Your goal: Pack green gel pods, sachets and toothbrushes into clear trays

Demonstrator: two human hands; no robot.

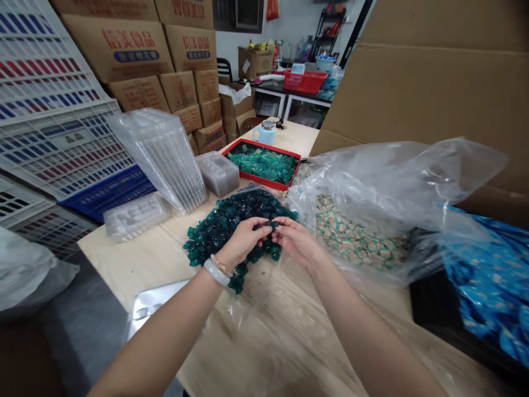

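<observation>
My left hand (244,238) and my right hand (298,240) meet over the near right side of a pile of dark green, glossy, translucent pieces (223,220). Pinched between the fingertips of both hands is one small dark green piece (273,224), mostly covered by the fingers. To the right of my right hand, a clear plastic bag (372,176) lies spread open, with many small beige and green pieces (355,234) in it. Beyond the pile stands a red-rimmed tray (264,181) holding lighter green crumpled bits.
Stacked clear plastic trays (165,160) and a clear block of trays (219,173) stand left of the pile. A light blue mug (266,133) is at the back. An open cardboard box (433,94) rises on the right, beside blue wrappers (491,275). White crates (61,149) line the left.
</observation>
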